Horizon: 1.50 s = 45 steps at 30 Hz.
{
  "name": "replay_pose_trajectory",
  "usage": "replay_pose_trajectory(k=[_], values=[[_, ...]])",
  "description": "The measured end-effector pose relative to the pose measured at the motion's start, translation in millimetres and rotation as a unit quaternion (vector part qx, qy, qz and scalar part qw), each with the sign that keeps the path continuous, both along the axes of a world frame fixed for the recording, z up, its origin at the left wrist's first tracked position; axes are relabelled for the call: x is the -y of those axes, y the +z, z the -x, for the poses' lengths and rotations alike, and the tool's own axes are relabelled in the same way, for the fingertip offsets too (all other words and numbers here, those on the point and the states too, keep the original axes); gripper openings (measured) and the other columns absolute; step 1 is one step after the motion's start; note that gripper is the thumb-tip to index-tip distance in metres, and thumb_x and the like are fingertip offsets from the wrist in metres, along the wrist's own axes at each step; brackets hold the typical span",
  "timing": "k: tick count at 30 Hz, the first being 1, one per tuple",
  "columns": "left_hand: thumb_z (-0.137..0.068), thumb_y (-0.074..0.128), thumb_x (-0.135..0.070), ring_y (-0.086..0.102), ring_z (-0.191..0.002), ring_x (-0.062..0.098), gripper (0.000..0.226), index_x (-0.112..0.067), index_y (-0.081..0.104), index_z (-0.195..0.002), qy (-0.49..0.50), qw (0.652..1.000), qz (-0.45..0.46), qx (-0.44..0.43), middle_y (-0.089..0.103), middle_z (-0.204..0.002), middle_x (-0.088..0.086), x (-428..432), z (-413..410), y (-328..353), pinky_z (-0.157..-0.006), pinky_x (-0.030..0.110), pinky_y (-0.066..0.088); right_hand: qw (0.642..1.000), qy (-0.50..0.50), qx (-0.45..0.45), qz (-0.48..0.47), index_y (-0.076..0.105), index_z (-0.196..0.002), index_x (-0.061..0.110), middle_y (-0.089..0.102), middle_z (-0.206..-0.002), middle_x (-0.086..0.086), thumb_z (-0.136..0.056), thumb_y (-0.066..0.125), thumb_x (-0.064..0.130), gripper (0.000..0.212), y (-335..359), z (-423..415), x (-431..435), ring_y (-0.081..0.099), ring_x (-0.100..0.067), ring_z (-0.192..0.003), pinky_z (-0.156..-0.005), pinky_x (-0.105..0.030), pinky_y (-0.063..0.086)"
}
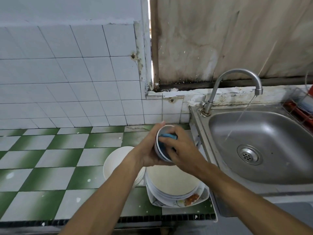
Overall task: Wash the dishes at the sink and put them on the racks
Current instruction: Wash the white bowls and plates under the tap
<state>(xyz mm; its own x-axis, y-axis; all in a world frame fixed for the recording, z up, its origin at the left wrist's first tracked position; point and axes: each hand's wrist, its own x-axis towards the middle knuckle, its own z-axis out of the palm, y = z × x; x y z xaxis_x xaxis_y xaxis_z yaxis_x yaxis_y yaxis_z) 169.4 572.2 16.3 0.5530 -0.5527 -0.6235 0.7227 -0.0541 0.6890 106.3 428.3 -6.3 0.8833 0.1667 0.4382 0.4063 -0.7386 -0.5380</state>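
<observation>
My left hand [149, 150] grips a small white bowl [160, 133] from behind, tilted on its side above the counter just left of the sink. My right hand [179, 148] holds a blue sponge [169, 136] pressed inside the bowl. Below my hands a stack of dirty white plates [171, 184] rests on a patterned square plate [201, 198] with food scraps. Beside it on the left stand stacked white bowls [116, 163].
The steel sink [264, 133] lies to the right, its basin holding no dishes, with water running from the curved tap [237, 73]. A red dish rack [299, 112] sits at the far right edge. The green-and-white tiled counter [50, 158] stretches left.
</observation>
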Motion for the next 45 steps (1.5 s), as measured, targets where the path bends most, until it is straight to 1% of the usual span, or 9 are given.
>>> replay_pose_trajectory(k=[6, 12, 18, 22, 26, 35, 39, 42, 45], values=[[-0.081, 0.06, -0.074, 0.072, -0.096, 0.037, 0.071, -0.012, 0.069, -0.116, 0.028, 0.999, -0.04, 0.012, 0.077, -0.1, 0.016, 4, 1, -2, -0.079, 0.05, 0.06, 0.953, -0.03, 0.127, 0.272, 0.072, -0.117, 0.013, 0.069, -0.116, -0.012, -0.071, 0.09, 0.023, 0.051, -13, -19, 23, 0.065, -0.034, -0.097, -0.076, -0.038, 0.056], [-0.083, 0.062, -0.067, 0.07, -0.098, 0.027, 0.045, -0.028, 0.071, -0.104, 0.199, 0.958, -0.084, 0.188, 0.073, -0.104, 0.005, 27, 8, -18, -0.076, 0.044, 0.062, 0.936, -0.208, -0.225, -0.171, 0.073, -0.119, 0.018, 0.073, -0.111, -0.008, -0.095, 0.064, 0.029, 0.028, -14, -12, -16, 0.068, -0.024, -0.095, -0.084, -0.038, 0.058], [-0.08, 0.061, -0.064, 0.068, -0.1, 0.01, 0.038, -0.034, 0.072, -0.1, 0.243, 0.901, 0.012, 0.359, 0.072, -0.099, -0.01, 36, 17, -32, -0.084, 0.03, 0.055, 0.423, -0.124, -0.356, -0.824, 0.065, -0.116, -0.002, 0.072, -0.109, -0.02, -0.089, 0.077, 0.017, 0.035, 22, -32, -21, 0.071, -0.032, -0.092, -0.059, -0.043, 0.063], [-0.083, 0.064, -0.062, 0.071, -0.104, 0.023, 0.034, -0.033, 0.074, -0.097, 0.246, 0.927, 0.018, 0.282, 0.075, -0.102, 0.0, 33, 9, -22, -0.086, 0.042, 0.059, 0.68, -0.109, -0.29, -0.664, 0.067, -0.112, 0.005, 0.071, -0.111, -0.019, -0.089, 0.075, 0.016, 0.027, 13, -24, -22, 0.072, -0.028, -0.095, -0.072, -0.039, 0.061], [-0.086, 0.059, -0.068, 0.073, -0.101, 0.03, 0.052, -0.023, 0.077, -0.105, 0.117, 0.983, -0.043, 0.138, 0.078, -0.104, 0.007, 15, 6, -20, -0.082, 0.047, 0.06, 0.988, -0.065, -0.138, 0.002, 0.059, -0.098, 0.021, 0.063, -0.103, -0.003, -0.082, 0.074, 0.017, 0.023, -4, -15, -1, 0.062, -0.021, -0.091, -0.074, -0.036, 0.055], [-0.076, 0.064, -0.074, 0.069, -0.103, 0.039, 0.076, -0.012, 0.067, -0.121, 0.06, 0.998, -0.015, -0.022, 0.076, -0.105, 0.018, 10, 5, -24, -0.081, 0.051, 0.059, 0.952, 0.005, 0.146, 0.268, 0.063, -0.1, 0.008, 0.06, -0.107, -0.012, -0.08, 0.079, 0.02, 0.029, -20, -18, 21, 0.049, -0.025, -0.097, -0.082, -0.036, 0.042], [-0.077, 0.059, -0.075, 0.068, -0.101, 0.038, 0.072, -0.015, 0.066, -0.117, 0.134, 0.991, -0.014, -0.01, 0.073, -0.108, 0.017, 13, 0, -29, -0.08, 0.05, 0.059, 0.994, -0.06, -0.08, -0.037, 0.058, -0.132, 0.017, 0.06, -0.129, -0.006, -0.105, 0.048, 0.017, 0.029, -21, -3, 4, 0.056, -0.019, -0.112, -0.092, -0.029, 0.051], [-0.079, 0.056, -0.073, 0.066, -0.104, 0.038, 0.076, -0.011, 0.064, -0.122, 0.134, 0.99, -0.01, -0.045, 0.072, -0.11, 0.019, 5, -1, -34, -0.085, 0.049, 0.056, 0.888, -0.012, -0.291, -0.357, 0.061, -0.134, 0.025, 0.061, -0.137, -0.006, -0.106, 0.049, 0.021, 0.031, -10, 2, 0, 0.061, -0.016, -0.118, -0.097, -0.029, 0.055], [-0.08, 0.058, -0.068, 0.067, -0.1, 0.036, 0.072, -0.008, 0.066, -0.12, 0.091, 0.993, -0.007, -0.071, 0.073, -0.107, 0.018, -1, -2, -26, -0.083, 0.045, 0.056, 0.94, 0.044, -0.259, -0.216, 0.058, -0.137, 0.03, 0.062, -0.133, 0.004, -0.095, 0.067, 0.038, 0.043, -1, 5, 5, 0.06, -0.012, -0.119, -0.101, -0.035, 0.054]])
